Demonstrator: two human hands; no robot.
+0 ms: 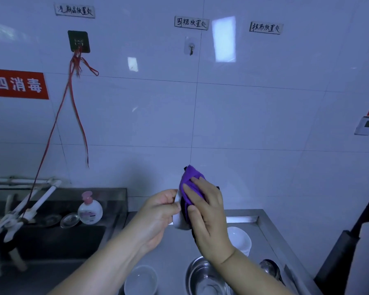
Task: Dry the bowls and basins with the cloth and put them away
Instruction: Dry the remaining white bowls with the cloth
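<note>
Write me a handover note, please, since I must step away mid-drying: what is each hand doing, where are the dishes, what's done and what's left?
Left hand grips the white bowl, held up over the steel counter.
Right hand presses the purple cloth against that bowl.
On the counter: another white bowl, a steel basin, a third bowl.
Done: cannot tell.
Left: finish this bowl, dry any wet ones, put all away.

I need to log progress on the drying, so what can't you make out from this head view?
- White bowl in the left hand: mostly hidden by the purple cloth and right hand.
- Steel basin: cut off by the bottom edge, partly behind the right forearm.
- Wetness of any dish: too dim to tell.
</note>
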